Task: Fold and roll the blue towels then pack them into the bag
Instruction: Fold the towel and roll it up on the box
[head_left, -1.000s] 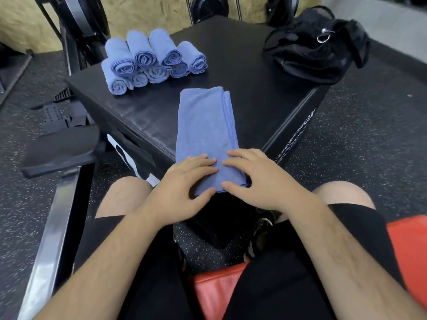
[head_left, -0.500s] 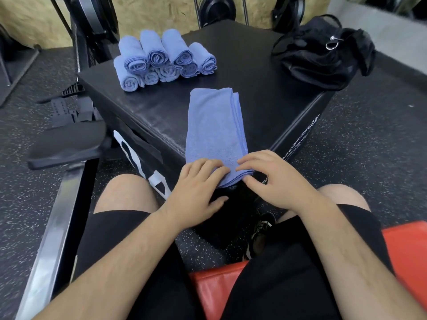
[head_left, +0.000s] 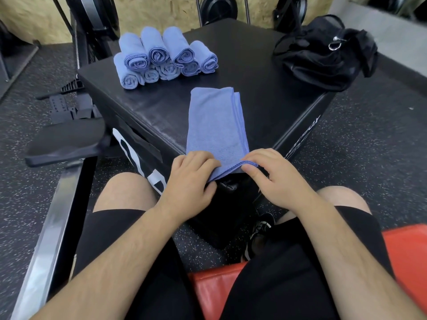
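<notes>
Microfibre, I judge: the folded blue towel (head_left: 217, 125) looks light, limp and slightly clingy, so it is best taken at its hemmed near edge to start a tight roll. In the head view it lies lengthwise on the black plyo box (head_left: 265, 93), its near end overhanging at 6 o'clock. There the left hand (head_left: 189, 179) pinches the edge and the right hand (head_left: 275, 179) pinches the corner (fingers above, thumbs under). The rolled towels (head_left: 161, 56) sit at 11 o'clock and the black bag (head_left: 323, 51) at 2.

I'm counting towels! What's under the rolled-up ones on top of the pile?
More rolled blue towels: their spiral ends peek out below the top rolls, lying on the black box. Their far parts are covered, so any behind stay hidden.
</notes>
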